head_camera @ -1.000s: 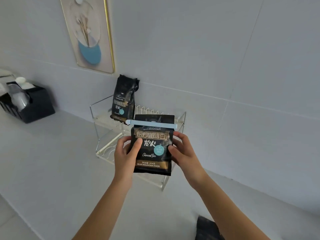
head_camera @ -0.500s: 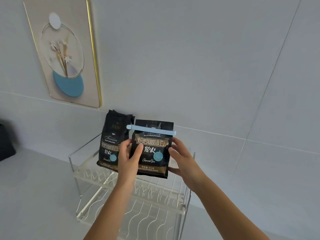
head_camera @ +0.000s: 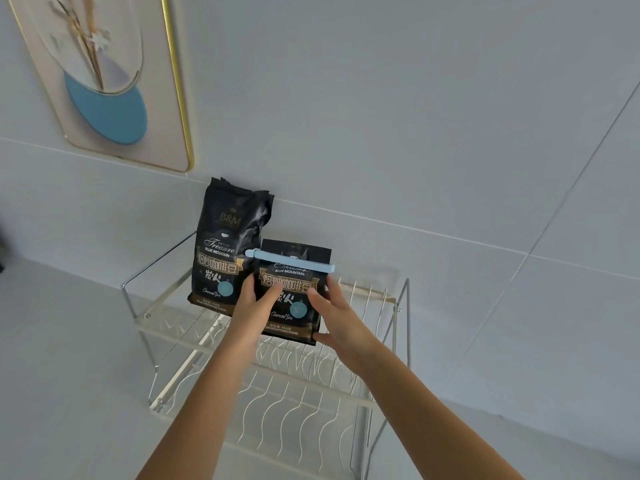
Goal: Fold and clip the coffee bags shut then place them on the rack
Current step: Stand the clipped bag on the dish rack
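Note:
A black coffee bag (head_camera: 292, 296) with its top folded over and a light blue clip (head_camera: 289, 262) across the fold stands on the upper shelf of a clear wire rack (head_camera: 398, 327). My left hand (head_camera: 254, 306) grips its left side, thumb on the front. My right hand (head_camera: 334, 313) holds its right side and lower corner. A taller black coffee bag (head_camera: 225, 247) without a clip stands just to its left on the same shelf, its top crumpled, leaning against the wall.
The two-tier rack stands on a pale counter against a grey tiled wall (head_camera: 415, 133). Its lower shelf (head_camera: 277, 410) of wavy wires holds nothing. A gold-framed picture (head_camera: 104, 81) hangs on the wall at upper left.
Both hands carried the clipped bag forward from in front of the rack to its upper shelf, beside the taller bag. The camera came closer to the rack.

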Motion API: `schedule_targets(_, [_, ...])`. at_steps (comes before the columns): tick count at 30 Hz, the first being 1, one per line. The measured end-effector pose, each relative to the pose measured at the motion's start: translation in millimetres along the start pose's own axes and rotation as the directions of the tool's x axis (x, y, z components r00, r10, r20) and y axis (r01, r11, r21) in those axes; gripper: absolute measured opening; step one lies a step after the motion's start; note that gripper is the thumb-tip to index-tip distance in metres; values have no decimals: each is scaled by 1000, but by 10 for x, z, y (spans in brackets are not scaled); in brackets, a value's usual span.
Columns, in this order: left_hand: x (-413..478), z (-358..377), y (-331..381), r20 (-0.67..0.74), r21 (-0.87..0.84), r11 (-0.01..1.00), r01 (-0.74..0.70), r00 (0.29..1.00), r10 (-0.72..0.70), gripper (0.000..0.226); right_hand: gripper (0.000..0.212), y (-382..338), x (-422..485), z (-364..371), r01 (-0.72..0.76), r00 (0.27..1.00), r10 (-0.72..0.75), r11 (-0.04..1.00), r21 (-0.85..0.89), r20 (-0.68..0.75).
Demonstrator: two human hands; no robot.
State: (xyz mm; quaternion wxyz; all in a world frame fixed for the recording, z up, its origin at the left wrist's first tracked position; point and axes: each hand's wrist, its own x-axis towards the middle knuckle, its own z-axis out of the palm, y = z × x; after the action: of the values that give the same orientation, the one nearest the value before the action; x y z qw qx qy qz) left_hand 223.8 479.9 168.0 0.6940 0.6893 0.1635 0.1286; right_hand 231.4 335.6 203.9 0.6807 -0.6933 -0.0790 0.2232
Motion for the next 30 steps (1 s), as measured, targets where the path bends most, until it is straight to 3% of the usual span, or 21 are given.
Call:
schedule_targets(6, [-169, 49, 208, -9, 81, 997, -5, 1000, 6, 72, 30, -61, -63, -35, 26, 999, -24, 998, -59, 23])
schedule_targets(10, [-446, 124, 405, -2, 143, 978, -153, 988, 155, 75, 25, -113, -297, -79, 137, 990, -131, 980, -144, 53])
schedule_targets(14, [-727, 204, 499, 72, 290, 911, -293, 956, 285, 75, 56, -151, -548, -129, 245, 969, -240, 924, -293, 53])
schedule_targets(20, [-1207, 347, 453, 95, 343, 844, -412, 909, 405, 73, 59, -22, -941, -344, 416, 882, -472, 779, -469, -1])
schedule_targets(26, [-1856, 799, 319, 201, 360, 840, -405, 913, 354, 70, 59, 320, -1455, -721, 431, 846, -530, 742, -514, -56])
schedule_targets(30, [-2267, 1181, 157, 270, 325, 841, -432, 895, 355, 68, 59, 604, -1822, -1106, 370, 864, -489, 775, -512, -116])
